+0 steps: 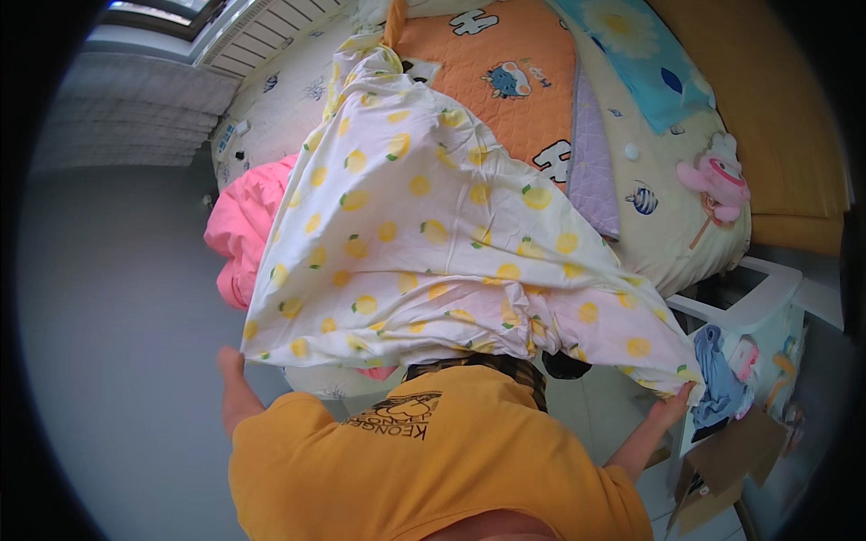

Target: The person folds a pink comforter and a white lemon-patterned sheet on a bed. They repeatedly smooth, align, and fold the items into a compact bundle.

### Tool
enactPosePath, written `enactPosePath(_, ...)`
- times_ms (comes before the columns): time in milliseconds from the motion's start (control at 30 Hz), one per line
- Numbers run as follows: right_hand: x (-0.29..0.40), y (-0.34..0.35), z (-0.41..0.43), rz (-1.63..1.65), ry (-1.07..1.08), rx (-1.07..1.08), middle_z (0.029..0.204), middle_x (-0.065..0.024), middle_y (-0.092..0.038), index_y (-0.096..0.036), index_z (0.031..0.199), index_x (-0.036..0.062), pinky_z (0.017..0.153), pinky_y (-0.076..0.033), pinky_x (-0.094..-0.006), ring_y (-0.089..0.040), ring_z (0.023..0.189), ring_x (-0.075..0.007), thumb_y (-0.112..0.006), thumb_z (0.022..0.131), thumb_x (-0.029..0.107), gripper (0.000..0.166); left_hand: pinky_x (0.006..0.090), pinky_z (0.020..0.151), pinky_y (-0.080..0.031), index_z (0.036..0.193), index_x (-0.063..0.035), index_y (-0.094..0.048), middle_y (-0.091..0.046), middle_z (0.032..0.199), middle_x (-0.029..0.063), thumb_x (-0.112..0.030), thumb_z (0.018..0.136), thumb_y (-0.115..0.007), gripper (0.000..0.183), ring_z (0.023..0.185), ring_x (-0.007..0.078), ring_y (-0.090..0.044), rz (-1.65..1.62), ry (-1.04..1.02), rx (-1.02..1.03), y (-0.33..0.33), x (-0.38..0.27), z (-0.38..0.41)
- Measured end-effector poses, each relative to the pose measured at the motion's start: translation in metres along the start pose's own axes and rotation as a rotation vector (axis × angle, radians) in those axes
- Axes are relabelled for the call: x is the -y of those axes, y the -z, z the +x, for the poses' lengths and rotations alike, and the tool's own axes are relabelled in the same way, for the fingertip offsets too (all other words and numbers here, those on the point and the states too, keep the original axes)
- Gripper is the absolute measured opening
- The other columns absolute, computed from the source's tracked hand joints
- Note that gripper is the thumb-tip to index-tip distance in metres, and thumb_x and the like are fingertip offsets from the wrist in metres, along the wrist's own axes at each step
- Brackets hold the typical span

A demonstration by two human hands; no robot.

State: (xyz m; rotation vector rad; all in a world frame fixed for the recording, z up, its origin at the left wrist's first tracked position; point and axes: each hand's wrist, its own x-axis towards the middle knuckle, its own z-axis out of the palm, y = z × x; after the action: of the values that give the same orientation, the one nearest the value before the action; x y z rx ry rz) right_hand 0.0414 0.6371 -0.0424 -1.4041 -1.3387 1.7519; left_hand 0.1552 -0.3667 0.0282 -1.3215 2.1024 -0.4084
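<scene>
A white cotton sheet or cover printed with yellow lemons [413, 216] is spread wide in front of my body, its far end bunched on the bed [270, 111]. My left hand [232, 362] grips its near left corner. At the near right corner, my right hand [675, 400] pinches the fabric between thumb and fingers. The cloth hangs in folds between the hands, crumpled near the middle of its close edge. Pink bedding [250, 230] shows from under its left side. Beyond it, an orange quilted pad [521, 40] lies on the bed, partly covered.
A purple quilted layer [592, 155], a blue floral pillow [643, 54] and a pink plush toy [720, 179] lie on the bed's right side. At the right stand a white cabinet [778, 277], with blue clothing [717, 379] by it, and an open cardboard box [734, 450]. A radiator [260, 34] is back left.
</scene>
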Motion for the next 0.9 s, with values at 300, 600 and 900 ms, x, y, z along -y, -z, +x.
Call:
enactPosePath(300, 0.019, 0.0, -0.023, -0.033, 0.042, -0.008, 0.126, -0.012, -0.047, -0.04, 0.128, 0.0008, 0.092, -0.043, -0.0389, -0.051, 0.108, -0.0253, -0.056, 0.089, 0.028, 0.05, 0.0394, 0.08, -0.046, 0.106, -0.0076, -0.056, -0.056, 0.104, 0.0136, 0.0, 0.075, -0.054, 0.032, 0.096, 0.0328, -0.055, -0.655, -1.234, -0.533, 0.153, -0.47, -0.123)
enactPosePath(600, 0.016, 0.036, -0.065, -0.108, 0.116, 0.012, 0.124, -0.0117, -0.048, -0.042, 0.125, 0.0001, 0.089, -0.044, -0.036, -0.051, 0.108, -0.0223, -0.055, 0.09, 0.023, 0.043, 0.0408, 0.075, -0.05, 0.111, -0.0104, -0.056, -0.059, 0.106, 0.0097, -0.016, 0.073, -0.062, 0.039, 0.092, 0.0291, -0.06, 0.025, -1.274, -0.421, 0.136, -0.679, -0.152)
enactPosePath(900, 0.039, -0.041, -0.043, -0.01, -0.04, 0.048, 0.125, -0.0114, -0.049, -0.04, 0.128, 0.0005, 0.091, -0.044, -0.0366, -0.052, 0.109, -0.0226, -0.057, 0.089, 0.022, 0.047, 0.0355, 0.072, -0.049, 0.108, 0.0008, -0.056, -0.062, 0.092, 0.0147, -0.028, 0.088, -0.042, 0.037, 0.08, 0.0248, -0.061, -1.527, -1.032, -0.022, 0.285, -0.556, -0.168)
